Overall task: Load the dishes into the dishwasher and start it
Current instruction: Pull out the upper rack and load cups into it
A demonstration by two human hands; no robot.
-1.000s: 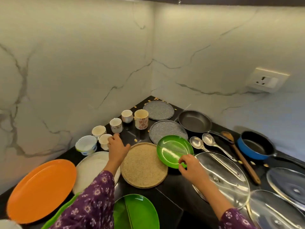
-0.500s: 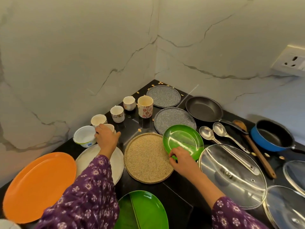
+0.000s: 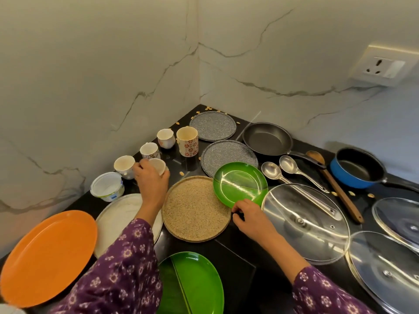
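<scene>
Setting: black countertop point(image 3: 240, 252) tucked into a corner of white marble-look walls, wall socket point(image 3: 383, 68) up at right, scattered seeds near the back.
Left hand point(image 3: 150, 182): reaching in from a purple floral sleeve, fingers curled over the small white cup point(image 3: 158, 165), gripping it at the rim; cup apparently on the counter, hard to tell if lifted.
Right hand point(image 3: 247, 217): fingertips pinching the near edge of the small green plate point(image 3: 240, 183), tilted, its left edge overlapping the speckled tan plate point(image 3: 196, 208).
Cups: white cup point(image 3: 123, 166) just left of the gripped one, patterned cup point(image 3: 149, 150) behind, rounded cup point(image 3: 166, 138) and tall floral mug point(image 3: 187, 141) further back, all upright.
Left side: white tub point(image 3: 107, 186) near the wall, white plate point(image 3: 122, 217) under the left forearm, big orange plate point(image 3: 47, 257) at the counter's edge.
Back row: two grey speckled plates point(image 3: 213, 125) point(image 3: 229, 156), one behind the other, black frying pan point(image 3: 267, 139) beside them.
Right side: two steel spoons point(image 3: 288, 165) lying side by side, wooden spoon point(image 3: 333, 184), blue saucepan point(image 3: 356, 167), three glass lids point(image 3: 306, 223) flat on the counter.
Foreground: large divided green plate point(image 3: 192, 284) between the two arms.
Dishwasher: out of view.
</scene>
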